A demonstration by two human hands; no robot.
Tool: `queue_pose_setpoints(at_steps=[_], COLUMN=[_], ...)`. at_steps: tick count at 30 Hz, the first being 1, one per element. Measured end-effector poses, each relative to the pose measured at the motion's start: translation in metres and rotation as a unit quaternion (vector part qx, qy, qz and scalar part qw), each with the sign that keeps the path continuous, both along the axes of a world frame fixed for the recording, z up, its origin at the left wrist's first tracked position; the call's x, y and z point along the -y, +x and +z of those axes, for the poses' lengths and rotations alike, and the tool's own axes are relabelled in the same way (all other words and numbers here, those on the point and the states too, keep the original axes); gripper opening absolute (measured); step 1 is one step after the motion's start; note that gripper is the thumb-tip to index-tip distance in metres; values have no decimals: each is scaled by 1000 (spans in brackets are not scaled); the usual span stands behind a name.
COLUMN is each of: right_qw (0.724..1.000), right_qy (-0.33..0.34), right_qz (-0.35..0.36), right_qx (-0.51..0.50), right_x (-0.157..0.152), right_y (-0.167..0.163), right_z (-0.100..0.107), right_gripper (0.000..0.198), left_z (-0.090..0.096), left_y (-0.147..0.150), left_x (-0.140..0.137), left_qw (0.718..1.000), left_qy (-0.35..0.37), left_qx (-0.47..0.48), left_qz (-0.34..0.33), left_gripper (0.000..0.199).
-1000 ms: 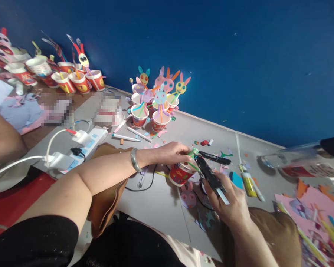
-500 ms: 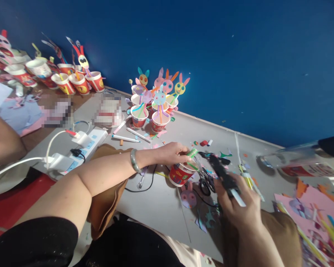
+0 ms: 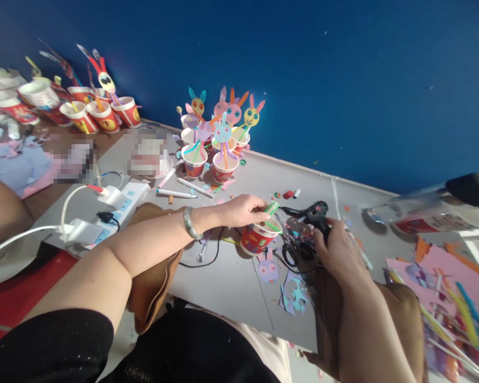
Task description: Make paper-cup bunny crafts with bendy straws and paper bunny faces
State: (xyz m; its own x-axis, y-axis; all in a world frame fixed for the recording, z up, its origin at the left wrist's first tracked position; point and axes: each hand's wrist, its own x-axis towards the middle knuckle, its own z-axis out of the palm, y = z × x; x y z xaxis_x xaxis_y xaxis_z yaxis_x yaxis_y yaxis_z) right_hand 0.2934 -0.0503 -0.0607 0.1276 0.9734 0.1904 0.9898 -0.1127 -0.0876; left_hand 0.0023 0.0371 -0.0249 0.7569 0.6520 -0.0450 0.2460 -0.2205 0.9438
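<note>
My left hand (image 3: 249, 210) reaches over a red patterned paper cup (image 3: 255, 238), its fingers closed on a green strip (image 3: 271, 208) at the rim. Part of the strip runs down inside the cup. To the right, my right hand (image 3: 337, 244) is closed round the handle of a black glue gun (image 3: 317, 217), which is at the tabletop with its nozzle toward the cup. Black-handled scissors (image 3: 297, 254) lie between the cup and my right hand. A purple paper rabbit face (image 3: 268, 270) lies in front of the cup, near blue paper scraps (image 3: 294, 294).
Paper cups with rabbit figures (image 3: 225, 167) stand by the blue wall. More red cups (image 3: 104, 117) are at far left. A white power strip (image 3: 127, 205), markers (image 3: 178, 194), a clear bottle (image 3: 419, 213) and pink paper (image 3: 411, 260) lie around. Another person's arm (image 3: 3, 202) is at left.
My right hand has lowered the glue gun to the tabletop, moving it away from the cup. My left hand still holds the green strip at the cup. The view has shifted slightly.
</note>
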Motion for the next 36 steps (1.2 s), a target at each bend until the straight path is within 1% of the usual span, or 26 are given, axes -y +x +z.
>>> queue_pose_setpoints(at_steps=[4,7,9,11,12,13,14,15,16,17,18,19,21,24,27,31,36], right_qw=[1000,998,998,997,998,999,997,989,969,947,934,929,941,957,957,954,954], right_qy=[-21,-40,-26,12,27,27,-6,-63,-141,-203,-240,-256,-245,-231,-238,-244,-232], right_qz=[1,0,1,8,18,36,68,102,147,180,197,203,185,141,128,116,103], right_qx=[23,39,61,72,59,25,-25,-87,-141,-170,-179,-173,-140,-101,-108,-129,-160], right_x=[-4,-5,-3,3,7,11,17,23,29,34,39,44,50,53,54,55,60], right_y=[1,0,-3,-10,-15,-20,-27,-34,-42,-49,-56,-62,-71,-78,-84,-88,-85], right_z=[-11,-11,-5,6,13,20,27,34,38,42,43,42,37,27,22,24,19], right_gripper=[47,50,53,53,51,46,41,37,34,31,27,23,17,19,18,17,17], left_z=[-1,-1,0,1,1,0,0,-1,-2,-2,-3,-3,-3,-2,-1,-3,-3], left_y=[0,0,0,0,0,0,0,1,1,1,1,1,0,0,0,0,0], left_x=[-1,-1,-1,0,0,0,0,-1,-1,-1,-2,-2,-2,-1,-1,-1,-1], left_qw=[1000,1000,1000,999,999,999,999,999,999,999,999,999,999,999,999,999,999], left_qy=[14,16,26,34,34,33,33,35,37,39,39,38,34,33,32,24,46], left_qx=[-10,-10,-2,4,6,8,7,6,5,3,3,4,9,8,8,19,10], left_qz=[2,-1,1,3,3,1,-1,-1,0,1,0,-2,-10,-14,-13,-20,-21], left_gripper=[17,17,18,19,20,20,21,22,22,22,22,21,20,20,19,19,20])
